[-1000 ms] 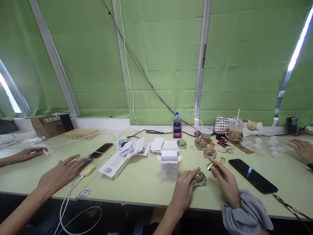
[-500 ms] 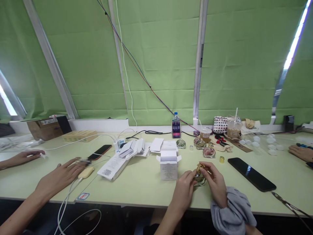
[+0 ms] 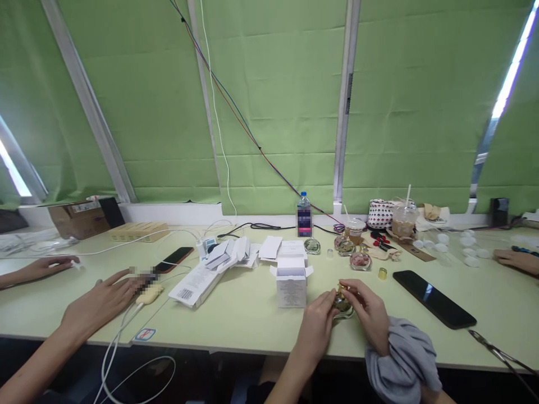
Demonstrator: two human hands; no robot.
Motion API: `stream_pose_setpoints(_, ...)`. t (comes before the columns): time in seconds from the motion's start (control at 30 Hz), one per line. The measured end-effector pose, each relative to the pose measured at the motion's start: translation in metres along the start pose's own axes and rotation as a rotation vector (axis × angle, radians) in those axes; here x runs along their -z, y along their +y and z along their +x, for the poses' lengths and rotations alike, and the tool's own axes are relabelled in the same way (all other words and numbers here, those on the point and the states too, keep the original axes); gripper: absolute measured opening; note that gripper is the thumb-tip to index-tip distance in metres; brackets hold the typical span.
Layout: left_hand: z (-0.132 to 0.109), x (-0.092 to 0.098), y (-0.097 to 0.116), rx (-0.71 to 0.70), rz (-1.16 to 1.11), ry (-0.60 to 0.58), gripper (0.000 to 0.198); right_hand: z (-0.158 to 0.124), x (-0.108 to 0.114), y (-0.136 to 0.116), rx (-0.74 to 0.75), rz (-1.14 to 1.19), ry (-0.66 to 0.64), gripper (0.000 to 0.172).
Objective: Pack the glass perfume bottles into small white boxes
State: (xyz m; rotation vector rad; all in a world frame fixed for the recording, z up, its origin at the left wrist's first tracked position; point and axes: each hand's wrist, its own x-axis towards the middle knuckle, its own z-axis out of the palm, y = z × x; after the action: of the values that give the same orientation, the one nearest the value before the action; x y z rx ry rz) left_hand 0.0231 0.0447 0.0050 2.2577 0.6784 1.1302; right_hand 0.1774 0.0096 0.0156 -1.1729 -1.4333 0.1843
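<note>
A small round glass perfume bottle (image 3: 344,315) stands on the table between my two hands, partly covered by fingers. My left hand (image 3: 315,324) is closed around its left side, steadying it. At the neck, the thumb and fingers of my right hand (image 3: 368,310) pinch a gold collar (image 3: 342,287). Whether the collar is fully seated on the neck is hidden. An opened white box (image 3: 291,290) stands left of the bottle, flaps spread. Another gold collar (image 3: 382,273) sits beyond my right hand, near a pink perfume bottle (image 3: 360,261).
A black phone (image 3: 433,298) and pliers (image 3: 499,350) lie at the right. Further bottles (image 3: 312,246), a water bottle (image 3: 304,216) and iced drinks (image 3: 404,221) stand behind. White cartons (image 3: 200,283) are piled to the left. Other people's hands (image 3: 99,303) rest at both sides.
The gold collar, tilted before, now sits lower and straighter at the bottle's neck under my right fingers. My left hand keeps its hold on the bottle.
</note>
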Motion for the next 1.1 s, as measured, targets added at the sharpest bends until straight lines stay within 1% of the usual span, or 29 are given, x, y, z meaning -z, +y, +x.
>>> stream_pose_setpoints(0.13,0.000,0.001,0.002,-0.003,-0.013,0.016,0.051,0.002,0.002,-0.001,0.000,-0.022,-0.034,0.022)
stream_pose_setpoints(0.37,0.001,0.002,0.004,0.023,-0.043,-0.002,0.051,0.002,0.003,0.000,0.028,-0.068,-0.075,0.021)
stream_pose_setpoints(0.5,0.001,0.003,0.005,0.050,-0.055,-0.005,0.050,0.002,0.005,0.002,0.081,-0.151,-0.093,0.021)
stream_pose_setpoints(0.6,0.000,0.005,0.007,0.065,-0.077,0.003,0.050,0.004,0.009,0.004,0.157,-0.268,-0.107,0.021)
stream_pose_setpoints(0.67,-0.001,0.006,0.007,0.070,-0.092,0.013,0.051,0.005,0.013,0.007,0.203,-0.323,-0.157,0.023)
stream_pose_setpoints(0.77,-0.003,0.005,0.006,0.099,-0.100,0.040,0.056,0.007,0.020,0.011,0.218,-0.332,-0.343,0.040)
stream_pose_setpoints(0.83,-0.006,0.003,0.004,0.145,-0.141,0.073,0.059,0.008,0.023,0.011,0.212,-0.342,-0.451,0.048)
stream_pose_setpoints(0.9,-0.011,0.000,0.002,0.162,-0.165,0.151,0.057,0.009,0.023,0.010,0.216,-0.363,-0.475,0.046)
stream_pose_setpoints(0.93,-0.013,0.000,0.000,0.134,-0.136,0.232,0.053,0.010,0.023,0.008,0.224,-0.365,-0.457,0.042)
stream_pose_setpoints(0.97,-0.016,0.000,-0.001,0.080,-0.073,0.350,0.048,0.010,0.022,0.006,0.232,-0.359,-0.428,0.039)
stream_pose_setpoints(1.03,-0.020,0.006,-0.003,-0.056,0.115,0.652,0.043,0.013,0.019,-0.001,0.236,-0.329,-0.343,0.034)
stream_pose_setpoints(1.07,-0.021,0.011,-0.004,-0.094,0.195,0.791,0.044,0.016,0.017,-0.005,0.230,-0.308,-0.293,0.033)
stream_pose_setpoints(1.1,-0.021,0.017,-0.005,-0.081,0.244,0.885,0.050,0.019,0.016,-0.010,0.220,-0.284,-0.242,0.032)
